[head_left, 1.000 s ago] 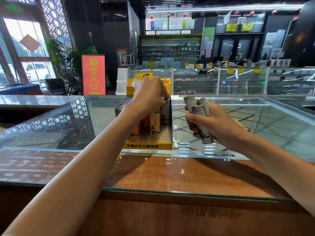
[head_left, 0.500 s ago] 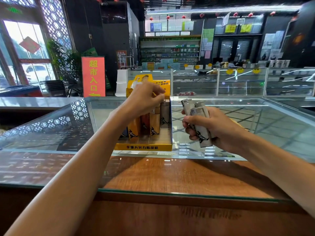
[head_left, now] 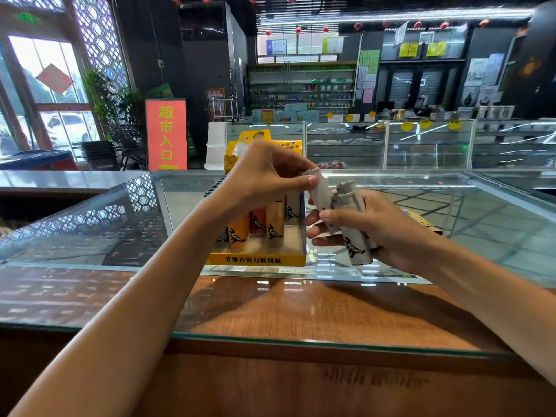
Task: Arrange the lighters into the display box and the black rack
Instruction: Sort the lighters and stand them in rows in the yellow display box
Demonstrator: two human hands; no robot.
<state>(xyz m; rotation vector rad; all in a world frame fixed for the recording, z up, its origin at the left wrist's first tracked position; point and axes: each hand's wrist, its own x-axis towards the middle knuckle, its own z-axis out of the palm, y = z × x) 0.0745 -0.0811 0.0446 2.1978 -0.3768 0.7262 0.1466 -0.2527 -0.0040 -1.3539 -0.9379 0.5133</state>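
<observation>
left hand (head_left: 264, 176) pinching lighter (head_left: 319, 191), right hand (head_left: 388, 231) curled

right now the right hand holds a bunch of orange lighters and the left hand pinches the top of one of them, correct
Not quite. The head view shows that the lighters in the right hand are white, not orange. The rest holds: the right hand holds a bunch of them, and the left hand pinches the top of one.
</observation>
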